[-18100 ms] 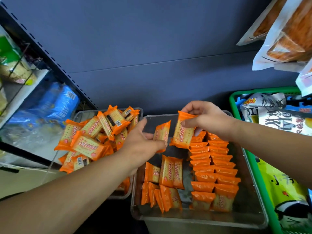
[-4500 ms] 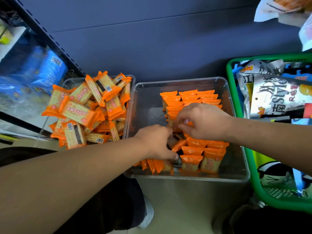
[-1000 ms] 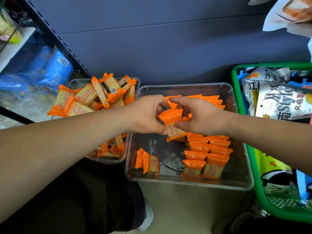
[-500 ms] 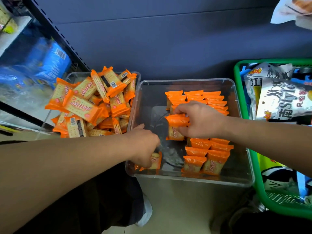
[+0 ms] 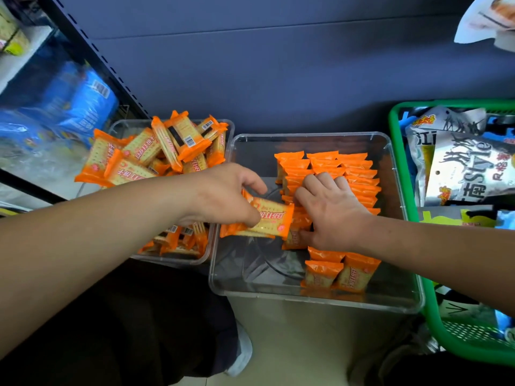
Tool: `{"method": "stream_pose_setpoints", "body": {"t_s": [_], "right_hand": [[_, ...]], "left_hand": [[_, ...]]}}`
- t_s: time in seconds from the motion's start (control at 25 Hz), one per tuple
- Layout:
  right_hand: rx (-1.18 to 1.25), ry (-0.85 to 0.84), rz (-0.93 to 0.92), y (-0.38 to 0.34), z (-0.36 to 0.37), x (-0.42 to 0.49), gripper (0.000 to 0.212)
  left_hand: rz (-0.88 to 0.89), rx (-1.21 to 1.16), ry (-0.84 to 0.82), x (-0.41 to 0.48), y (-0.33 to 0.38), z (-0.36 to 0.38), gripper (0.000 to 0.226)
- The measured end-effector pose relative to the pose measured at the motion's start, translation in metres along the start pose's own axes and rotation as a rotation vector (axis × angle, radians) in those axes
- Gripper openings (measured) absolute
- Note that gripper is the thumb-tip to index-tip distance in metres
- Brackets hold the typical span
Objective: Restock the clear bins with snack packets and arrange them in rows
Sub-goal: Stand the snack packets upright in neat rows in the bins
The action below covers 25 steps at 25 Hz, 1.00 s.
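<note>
We're looking down on two clear plastic bins side by side, and our left hand (image 5: pixel 223 199) has its grip pinched around a flat orange-and-cream cracker packet (image 5: pixel 264 221), holding it level above the bare left half of the larger clear rectangular bin (image 5: pixel 306 137). Our right hand (image 5: pixel 334 213) lies palm down with fingers spread on the upright rows of orange snack packets (image 5: pixel 348 174) filling that bin's right half; its grip is pressing on them rather than clasping any single one, and its thumb sits against a packet at the near end of the left row. The held packet's right end is just beside that hand. Two more packets stand at the bin's near edge. To the left, touching this bin, the smaller clear bin (image 5: pixel 125 126) is heaped with a loose pile of the same orange packets (image 5: pixel 156 151). On the far right, a green plastic basket (image 5: pixel 395 162) holds silver and coloured snack bags (image 5: pixel 468 165).
</note>
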State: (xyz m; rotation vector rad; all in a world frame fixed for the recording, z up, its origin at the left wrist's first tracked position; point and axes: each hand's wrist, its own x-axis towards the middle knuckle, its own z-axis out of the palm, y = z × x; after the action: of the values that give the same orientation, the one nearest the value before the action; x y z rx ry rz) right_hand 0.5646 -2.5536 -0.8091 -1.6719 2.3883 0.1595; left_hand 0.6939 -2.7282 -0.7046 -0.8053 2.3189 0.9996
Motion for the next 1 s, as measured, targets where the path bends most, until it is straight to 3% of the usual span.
{"method": "stream_pose_setpoints", "body": {"t_s": [0.12,0.2,0.28,0.36,0.48,0.56,0.72,1.0], "right_hand": [[0.037,-0.021,0.002,0.001,-0.002,0.000,0.074],[0.238,0.006,0.008,0.008,-0.012,0.001,0.072],[0.653,0.038,0.035,0.015,-0.027,0.001,0.064],[1.153,-0.033,0.062,0.019,-0.041,0.000,0.048],[1.511,-0.090,0.081,0.013,-0.045,-0.003,0.036],[1.594,-0.051,0.087,0.009,-0.039,-0.005,0.040],[1.412,0.006,0.022,0.016,-0.038,-0.008,0.058],[1.498,-0.040,0.052,0.039,-0.048,-0.004,0.046]], "left_hand": [[-0.029,-0.078,-0.036,0.002,-0.004,-0.004,0.063],[-0.035,-0.172,-0.041,0.004,-0.007,-0.005,0.063],[-0.034,-0.290,-0.037,0.004,-0.006,-0.005,0.059],[-0.013,-0.444,-0.034,0.004,-0.003,-0.002,0.053],[0.080,-0.559,-0.005,0.002,0.000,0.004,0.052],[0.124,-0.571,-0.024,0.001,0.001,0.007,0.048],[0.123,-0.529,-0.028,0.002,-0.001,0.004,0.040],[0.117,-0.522,-0.001,0.006,-0.001,0.006,0.045]]}}
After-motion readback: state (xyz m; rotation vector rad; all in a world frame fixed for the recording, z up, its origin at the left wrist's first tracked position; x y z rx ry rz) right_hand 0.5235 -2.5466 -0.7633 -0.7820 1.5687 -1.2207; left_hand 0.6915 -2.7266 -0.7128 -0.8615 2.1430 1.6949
